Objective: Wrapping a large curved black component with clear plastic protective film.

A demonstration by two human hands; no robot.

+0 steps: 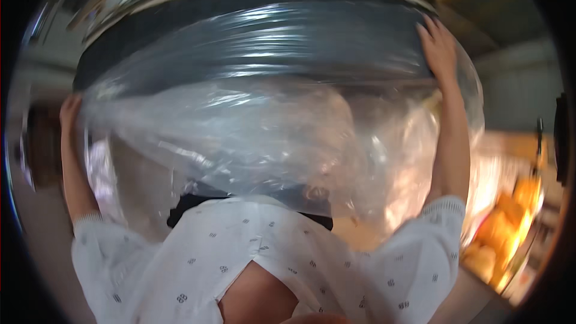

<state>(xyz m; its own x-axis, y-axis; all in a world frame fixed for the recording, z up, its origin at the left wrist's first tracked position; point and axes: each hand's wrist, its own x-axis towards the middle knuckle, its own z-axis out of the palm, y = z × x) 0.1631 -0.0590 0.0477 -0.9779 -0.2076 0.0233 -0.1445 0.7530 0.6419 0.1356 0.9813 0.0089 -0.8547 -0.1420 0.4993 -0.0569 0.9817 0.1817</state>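
Right hand spread flat on clear plastic sheet; left hand half hidden — grip unclear.

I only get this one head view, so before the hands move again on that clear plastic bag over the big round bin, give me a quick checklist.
1. Left hand on the clear plastic bag at the left side: ok.
2. Right hand on the dark round bin at its upper right edge: ok.
3. Bag drawn over the bin's upper band: ok on the right; left edge cannot tell.
4. Bag free of tears: cannot tell, the film is creased and glary.
5. Bin's inside visible: not ok, hidden.
6. White patterned sleeves clear of the bag: not ok, film overlaps them.
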